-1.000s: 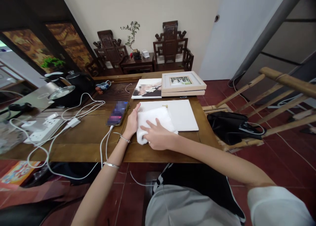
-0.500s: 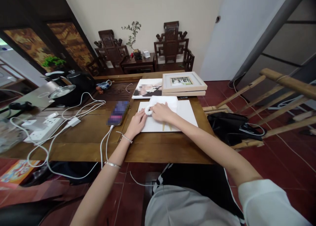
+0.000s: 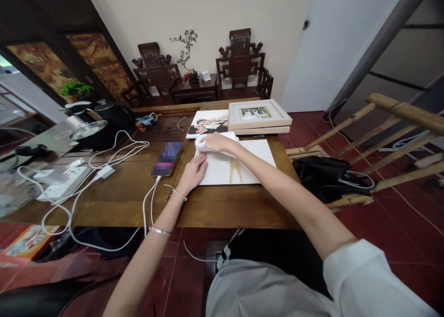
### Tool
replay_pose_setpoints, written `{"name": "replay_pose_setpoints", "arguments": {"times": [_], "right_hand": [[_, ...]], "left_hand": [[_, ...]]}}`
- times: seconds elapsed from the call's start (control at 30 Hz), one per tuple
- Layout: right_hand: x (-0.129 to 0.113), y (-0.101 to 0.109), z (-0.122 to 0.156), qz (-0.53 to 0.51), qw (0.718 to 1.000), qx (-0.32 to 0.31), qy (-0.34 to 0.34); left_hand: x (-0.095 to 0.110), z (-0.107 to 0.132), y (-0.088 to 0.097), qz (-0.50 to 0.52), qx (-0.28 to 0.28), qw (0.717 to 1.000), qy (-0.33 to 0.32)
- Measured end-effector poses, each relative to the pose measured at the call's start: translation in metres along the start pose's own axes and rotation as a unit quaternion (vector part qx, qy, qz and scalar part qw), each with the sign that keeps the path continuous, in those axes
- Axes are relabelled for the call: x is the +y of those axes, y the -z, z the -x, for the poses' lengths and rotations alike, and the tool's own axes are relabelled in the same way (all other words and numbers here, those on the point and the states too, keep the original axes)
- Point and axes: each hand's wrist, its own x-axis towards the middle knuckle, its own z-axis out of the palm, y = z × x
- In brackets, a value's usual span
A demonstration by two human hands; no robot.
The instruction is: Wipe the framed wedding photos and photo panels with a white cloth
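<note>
A white panel [image 3: 255, 162] lies flat on the wooden table, with a yellowish A-shaped piece [image 3: 236, 171] on its face. My right hand [image 3: 217, 143] presses a bunched white cloth [image 3: 200, 144] against the panel near its far left corner. Part of the cloth spreads out behind the fingers. At the panel's left edge rests my left hand [image 3: 194, 171], its fingers stretched out flat and close to the cloth. Whether those fingertips touch the cloth I cannot tell.
Behind the panel lie a photo print [image 3: 208, 123] and stacked picture frames [image 3: 259, 115]. A phone [image 3: 167, 159] on a charging cable sits to the left, near a power strip [image 3: 65, 183] and loose white cables. A bamboo chair [image 3: 388, 118] holding a black bag [image 3: 321, 176] stands at right.
My right hand has slid the cloth leftward and away from me across the panel, uncovering more of the yellowish A-shaped piece. The left hand stays nearly in place.
</note>
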Motion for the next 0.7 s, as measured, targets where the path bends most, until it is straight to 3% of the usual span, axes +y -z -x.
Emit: {"name": "replay_pose_setpoints", "arguments": {"times": [0.23,0.43,0.57,0.7], "right_hand": [[0.066,0.028,0.055,-0.024,0.995,-0.021,-0.098],[0.107,0.022,0.113,-0.033,0.990,0.028,-0.133],[0.105,0.008,0.144,-0.005,0.992,0.039,-0.120],[0.079,-0.005,0.177,0.026,0.996,0.015,-0.088]], "left_hand": [[-0.002,0.001,-0.003,0.009,-0.012,1.000,0.004],[-0.004,0.001,-0.003,0.006,-0.010,1.000,-0.001],[-0.005,0.001,-0.004,0.013,-0.003,1.000,0.000],[-0.006,0.001,-0.005,0.025,0.004,1.000,-0.001]]}}
